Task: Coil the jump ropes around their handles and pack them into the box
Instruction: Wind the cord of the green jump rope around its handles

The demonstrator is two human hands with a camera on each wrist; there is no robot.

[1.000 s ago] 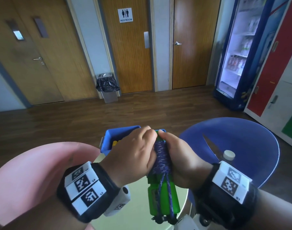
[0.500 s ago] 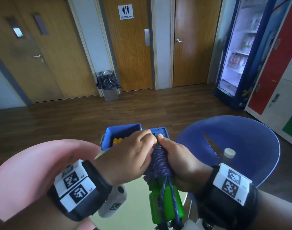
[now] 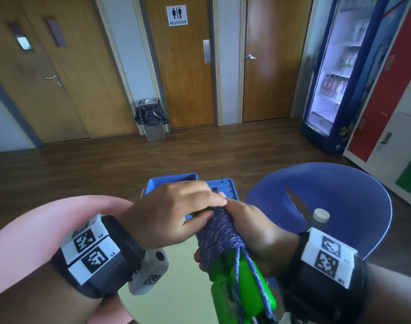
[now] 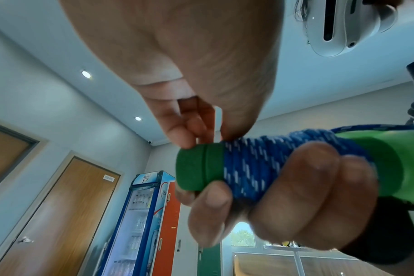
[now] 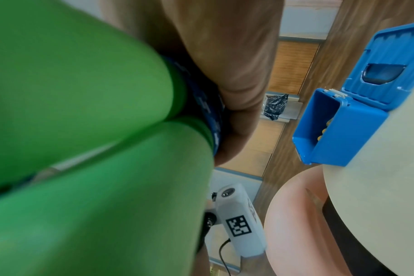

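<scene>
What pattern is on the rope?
Blue rope with white flecks; clearest in the left wrist view.

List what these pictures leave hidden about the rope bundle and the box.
- Head view: the left hand covers most of the blue box.
- Left wrist view: the right hand hides the rope underside.
- Right wrist view: blurred green handles block the rope; yellow box contents too small.

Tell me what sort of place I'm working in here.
Probably a shared break or common area in an office or public building: a door with a restroom sign, a glass-front drinks fridge, coloured lockers beside it, and a lined bin against the wall.
</scene>
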